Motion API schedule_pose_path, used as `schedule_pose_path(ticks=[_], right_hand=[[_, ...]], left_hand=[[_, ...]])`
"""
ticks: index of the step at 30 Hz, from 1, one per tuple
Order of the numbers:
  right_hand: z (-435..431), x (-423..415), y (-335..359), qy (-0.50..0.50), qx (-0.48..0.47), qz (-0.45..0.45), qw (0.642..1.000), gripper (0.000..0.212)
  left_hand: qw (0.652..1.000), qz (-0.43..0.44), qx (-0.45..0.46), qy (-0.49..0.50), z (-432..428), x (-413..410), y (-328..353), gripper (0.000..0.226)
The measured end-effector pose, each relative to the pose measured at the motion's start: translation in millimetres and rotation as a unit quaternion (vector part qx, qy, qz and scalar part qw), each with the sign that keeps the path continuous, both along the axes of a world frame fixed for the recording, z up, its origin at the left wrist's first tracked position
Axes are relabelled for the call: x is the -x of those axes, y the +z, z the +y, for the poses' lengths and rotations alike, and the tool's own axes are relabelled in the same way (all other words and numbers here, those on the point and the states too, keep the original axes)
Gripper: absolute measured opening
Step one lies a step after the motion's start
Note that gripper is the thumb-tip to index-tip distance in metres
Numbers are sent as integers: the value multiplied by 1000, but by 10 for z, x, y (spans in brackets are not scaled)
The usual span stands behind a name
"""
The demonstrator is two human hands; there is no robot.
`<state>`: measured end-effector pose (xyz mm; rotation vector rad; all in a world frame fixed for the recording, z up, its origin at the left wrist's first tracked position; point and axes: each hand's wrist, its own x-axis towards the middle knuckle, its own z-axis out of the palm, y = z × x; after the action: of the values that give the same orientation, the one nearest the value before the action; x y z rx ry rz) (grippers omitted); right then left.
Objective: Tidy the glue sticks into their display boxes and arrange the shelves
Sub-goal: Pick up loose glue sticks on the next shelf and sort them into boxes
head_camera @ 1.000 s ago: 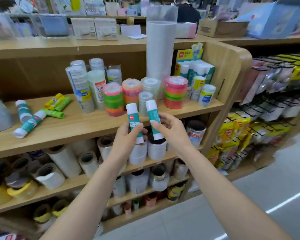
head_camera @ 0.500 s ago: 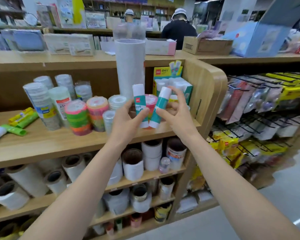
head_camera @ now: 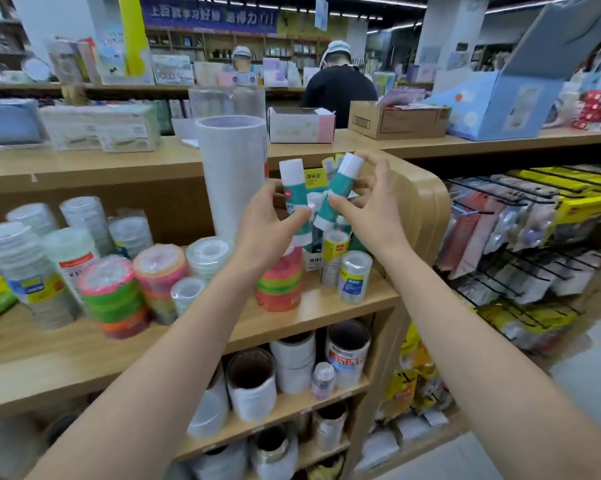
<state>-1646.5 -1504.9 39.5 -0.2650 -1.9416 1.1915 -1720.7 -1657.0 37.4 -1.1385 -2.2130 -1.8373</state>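
Observation:
I hold two teal-and-white glue sticks up in front of the shelf's right end. My left hand (head_camera: 269,223) grips one glue stick (head_camera: 293,188) upright, white cap on top. The other glue stick (head_camera: 340,188) is pinched by my right hand (head_camera: 368,209) and tilts to the right. Just behind them stands the green and yellow display box (head_camera: 314,180), mostly hidden by both hands, with more sticks inside. Small glue sticks (head_camera: 333,251) stand on the shelf under my hands.
Stacks of coloured tape rolls (head_camera: 112,292) and clear tape fill the wooden shelf (head_camera: 326,306). A tall white roll (head_camera: 233,174) stands left of the box. The shelf's rounded end panel (head_camera: 420,209) is at right, with hanging packets (head_camera: 534,230) beyond. A person in black stands far behind.
Both hands have carried the glue sticks up and to the right, from below the shelf edge to the display box. The view has turned right with them.

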Motion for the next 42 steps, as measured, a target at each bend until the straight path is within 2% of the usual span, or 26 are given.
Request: schedule_pose_path(ticks=[6,10,14,18,27,34,37,42], right_hand=[[232,164,-26,-8,-52,-49,997,64],[341,210,84,-8,-70,-83,994,64],[390,236,127,-10,-98,-108,989,61],[436,246,107,-18,-116,-104,988,62],[460,274,-45,2,-163,-152,975,55],[486,303,-117,-28,-217,-187,958,37],[522,308,-138,-35,-207,-206,956,29],[512,298,-165,-46,-177,-177,967,24]], left_hand=[[999,6,44,29,235,188,-18,40],[995,6,85,59,358,289,36,36],[986,55,134,83,452,354,65,35],[982,69,161,72,494,392,7,34],[981,85,159,69,519,403,-83,32],[975,104,179,75,526,455,-126,41],[976,102,182,65,529,465,-139,44],[976,118,174,62,535,463,-136,58]])
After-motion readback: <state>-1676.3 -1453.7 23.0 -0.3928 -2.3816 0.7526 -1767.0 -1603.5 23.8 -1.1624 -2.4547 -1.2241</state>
